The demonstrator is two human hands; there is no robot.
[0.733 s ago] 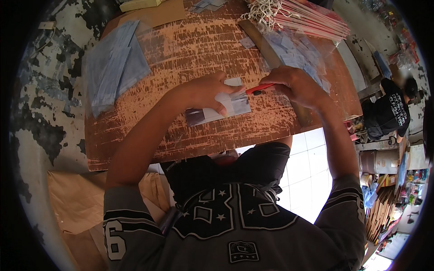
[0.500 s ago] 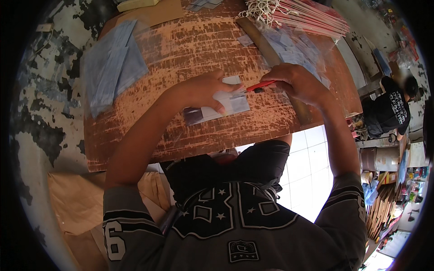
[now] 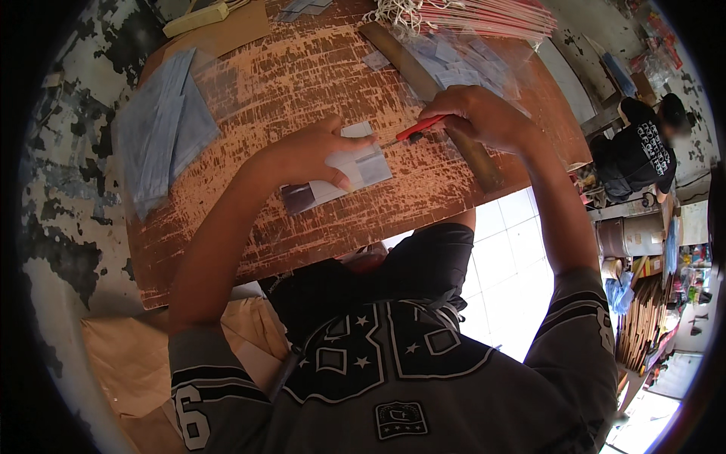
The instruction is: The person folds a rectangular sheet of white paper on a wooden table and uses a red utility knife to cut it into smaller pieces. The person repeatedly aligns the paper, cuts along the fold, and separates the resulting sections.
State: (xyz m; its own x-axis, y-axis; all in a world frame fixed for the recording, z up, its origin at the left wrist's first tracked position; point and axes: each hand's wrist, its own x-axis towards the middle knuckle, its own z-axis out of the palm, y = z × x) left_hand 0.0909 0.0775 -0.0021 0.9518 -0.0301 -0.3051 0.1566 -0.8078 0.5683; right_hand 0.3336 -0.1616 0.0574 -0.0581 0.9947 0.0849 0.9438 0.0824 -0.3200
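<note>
Red-handled tool in right hand

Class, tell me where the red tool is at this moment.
In the head view, the red tool is above and right of centre, gripped in the person's right hand, just to the right of the pale sheet under the left hand.

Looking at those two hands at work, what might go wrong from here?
The slim red-handled tool in the right hand points toward the left hand, so a slip might hurt a finger. The flat grey-and-white rectangular sheet seems held down only by the left hand, so it could twist. The worn brown wooden tabletop might snag it.
</note>
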